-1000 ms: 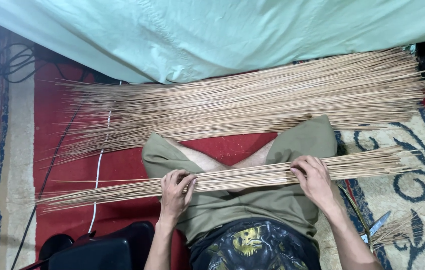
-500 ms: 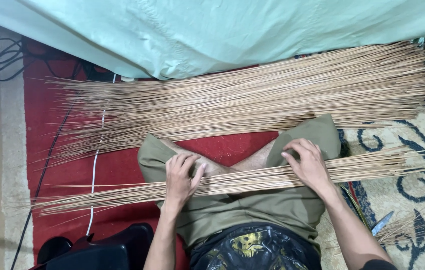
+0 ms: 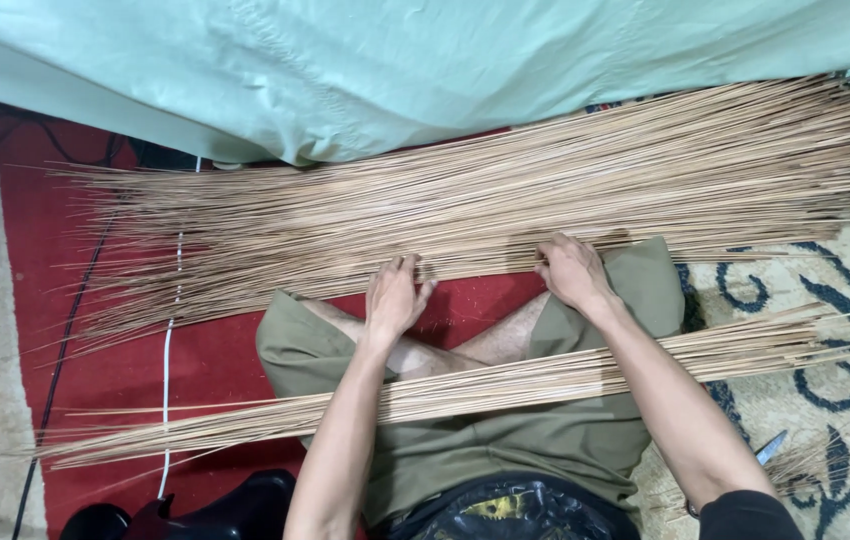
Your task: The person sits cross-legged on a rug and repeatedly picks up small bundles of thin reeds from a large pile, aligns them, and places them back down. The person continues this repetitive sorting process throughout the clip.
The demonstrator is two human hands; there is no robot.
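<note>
- My left hand (image 3: 395, 297) and right hand (image 3: 570, 270) lie flat, fingers apart, on the near edge of the big heap of thin sticks (image 3: 505, 190) across the middle of the frame, clamped on nothing
- A smaller sorted bundle (image 3: 465, 390) lies over my lap; by my judgement most of the sticks are not yet sorted
- Everything sits on the floor: red rug (image 3: 135, 370) at left, patterned carpet (image 3: 745, 290) at right, pale green sheet (image 3: 395, 60) along the top

Thin matt tan wooden sticks (image 3: 505, 190), woven red carpet (image 3: 215, 360) w/ smooth pale-green cloth (image 3: 395, 70).
</note>
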